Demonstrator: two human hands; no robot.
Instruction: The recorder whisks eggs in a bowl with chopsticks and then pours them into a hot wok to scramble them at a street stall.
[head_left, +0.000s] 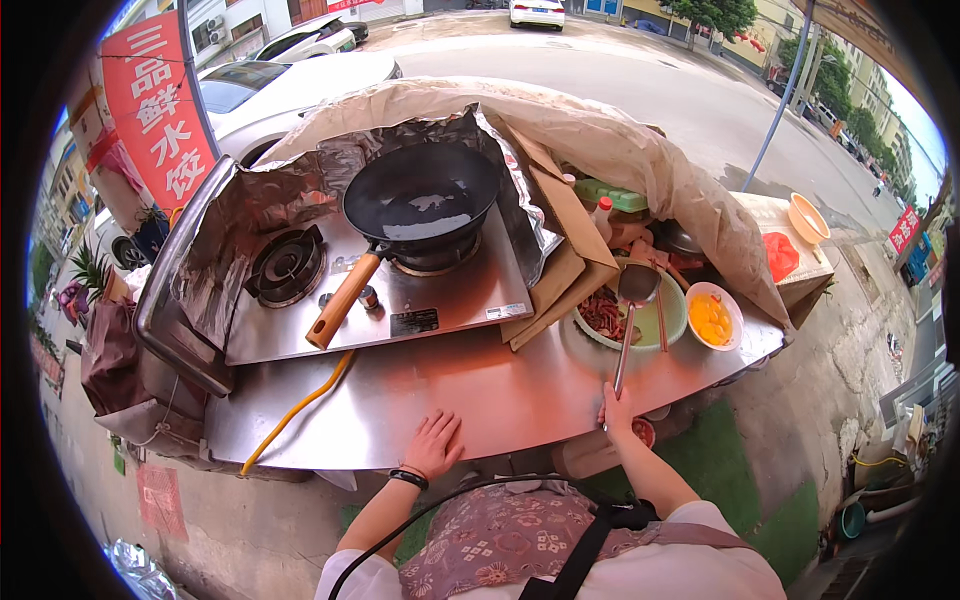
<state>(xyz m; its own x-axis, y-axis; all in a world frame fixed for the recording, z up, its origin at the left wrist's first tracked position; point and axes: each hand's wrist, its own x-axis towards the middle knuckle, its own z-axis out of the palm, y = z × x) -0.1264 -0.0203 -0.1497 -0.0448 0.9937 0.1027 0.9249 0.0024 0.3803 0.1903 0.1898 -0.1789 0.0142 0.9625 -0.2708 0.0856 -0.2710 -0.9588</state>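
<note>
My right hand (618, 407) grips the handle of a metal ladle (639, 285), whose bowl is over a pale green basin (675, 322) holding dark reddish food and chopsticks (662, 322). My left hand (435, 444) rests with fingers spread on the front edge of the stainless steel table (465, 405), holding nothing. A black wok (420, 195) with a wooden handle (345, 300) sits on the right burner of a steel gas stove (457, 300), with some shiny liquid inside. Right of the basin stands a pink bowl of egg yolks (710, 316).
Crumpled foil (300, 180) and folded cardboard (574, 225) shield the stove. The left burner (286, 262) is bare. A yellow hose (300, 412) crosses the table's left part. Behind the basin are a red-capped bottle (602, 217) and a plastic cover (675, 165). An orange bowl (808, 217) stands at right.
</note>
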